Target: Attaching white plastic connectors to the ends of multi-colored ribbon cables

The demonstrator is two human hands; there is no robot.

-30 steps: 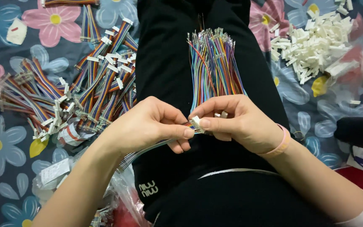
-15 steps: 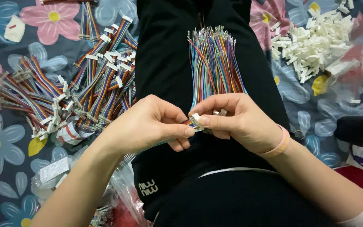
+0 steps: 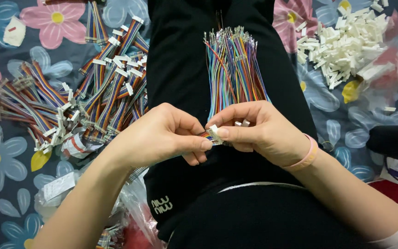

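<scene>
Right hand (image 3: 259,133) pinching white connector (image 3: 214,133)

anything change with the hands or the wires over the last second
Almost nothing. The left hand and right hand stay pinched together on the small white connector and its coloured wires, shifting only slightly. The loose wire bundle, finished cable pile and white connector heap are unmoved.

Both forearms bare, coming in from bottom corners, converging at centre over the lap; left hand (image 3: 162,136) curled, knuckles up, thumb and forefinger pinched tight at the tip; right hand (image 3: 261,131) mirrored, thumb extended left, fingers folded under; fingertips of both hands touching; pink band on right wrist.
</scene>
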